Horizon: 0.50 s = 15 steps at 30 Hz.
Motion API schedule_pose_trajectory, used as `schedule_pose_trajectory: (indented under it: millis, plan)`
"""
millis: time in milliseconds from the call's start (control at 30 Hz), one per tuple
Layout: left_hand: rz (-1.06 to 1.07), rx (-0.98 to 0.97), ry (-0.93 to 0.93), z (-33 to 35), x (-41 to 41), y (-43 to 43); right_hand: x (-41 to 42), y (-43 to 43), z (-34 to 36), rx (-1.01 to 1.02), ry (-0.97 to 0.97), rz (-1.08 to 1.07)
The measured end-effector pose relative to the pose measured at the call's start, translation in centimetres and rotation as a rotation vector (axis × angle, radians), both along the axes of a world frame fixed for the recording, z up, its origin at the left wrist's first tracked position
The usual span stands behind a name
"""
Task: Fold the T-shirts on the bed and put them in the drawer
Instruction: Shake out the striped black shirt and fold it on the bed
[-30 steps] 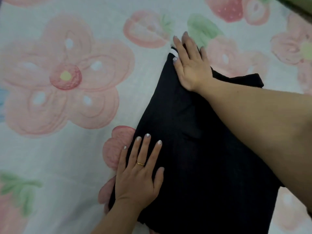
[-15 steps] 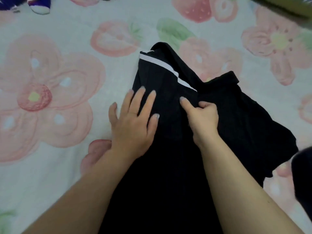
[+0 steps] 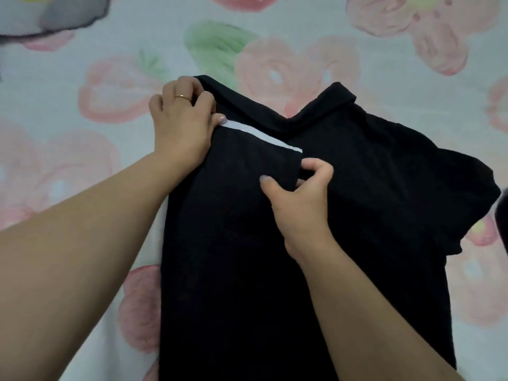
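A black T-shirt [image 3: 357, 215] lies spread on the bed, collar away from me. Its left sleeve, edged with a white stripe [image 3: 261, 137], is folded inward over the body. My left hand [image 3: 184, 125], wearing a gold ring, grips the shirt's left shoulder at the stripe's upper end. My right hand [image 3: 297, 199] pinches the folded sleeve's edge just below the stripe's right end. The right sleeve still spreads out flat to the right.
The bedsheet [image 3: 82, 160] is pale with pink flowers, strawberries and green leaves. A grey and white soft object [image 3: 52, 15] lies at the top left corner. A dark item [image 3: 503, 215] shows at the right edge.
My left hand went from lying flat on the shirt to gripping the shoulder higher up. The right hand stays pinched on the folded sleeve. The view moved closer to the collar.
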State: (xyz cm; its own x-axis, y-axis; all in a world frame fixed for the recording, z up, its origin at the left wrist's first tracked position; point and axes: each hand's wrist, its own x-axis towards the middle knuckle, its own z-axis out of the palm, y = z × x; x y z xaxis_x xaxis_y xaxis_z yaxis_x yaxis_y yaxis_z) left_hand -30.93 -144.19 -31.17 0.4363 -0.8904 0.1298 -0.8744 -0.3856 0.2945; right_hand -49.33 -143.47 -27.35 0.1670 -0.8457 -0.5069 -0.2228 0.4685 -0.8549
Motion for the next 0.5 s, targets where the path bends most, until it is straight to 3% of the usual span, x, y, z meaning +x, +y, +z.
schedule_pose_trajectory:
  millis: [133,233,300,400,500]
  plan:
    - [0.017,0.026,-0.081,-0.6,-0.2,-0.4,-0.8,-1.0,-0.3,-0.134,0.16,0.012]
    - [0.034,0.044,-0.102,-1.0,-0.3,-0.4,-1.1,0.2,-0.3,0.079,0.195,0.132]
    - [0.047,0.057,-0.101,-1.1,-0.3,-0.3,-1.6,1.0,-0.9,0.115,0.244,0.212]
    - [0.069,0.056,-0.076,-0.8,-0.6,-0.3,-2.9,1.2,-1.2,-0.027,0.389,0.198]
    - [0.088,-0.034,0.02,0.4,-2.5,0.3,-5.4,1.3,-0.8,-0.156,0.354,0.145]
